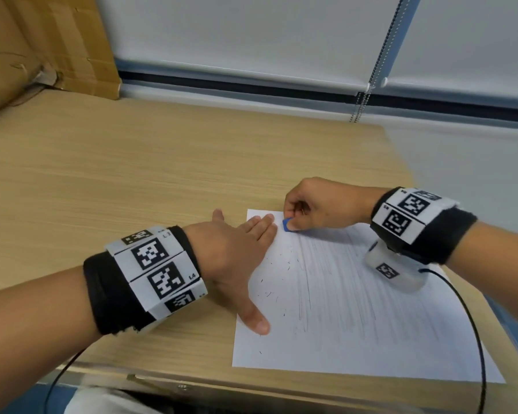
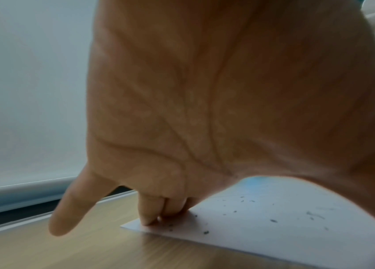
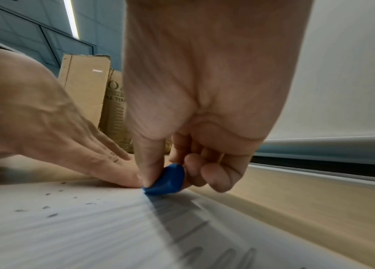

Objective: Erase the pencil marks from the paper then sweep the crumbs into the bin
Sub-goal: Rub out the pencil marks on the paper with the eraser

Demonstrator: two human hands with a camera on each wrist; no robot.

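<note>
A white sheet of paper lies on the wooden desk, covered with faint pencil strokes and dark eraser crumbs. My right hand pinches a small blue eraser between thumb and fingers and presses it on the paper's far left corner; in the right wrist view the eraser touches the sheet. My left hand lies flat with straight fingers on the paper's left edge, its fingertips on the paper close to the eraser. No bin is in view.
A cardboard box stands at the desk's far left corner. A roller blind with a bead chain hangs behind the desk. Cables run from both wristbands over the desk's near edge. The desk's right edge lies close to the paper.
</note>
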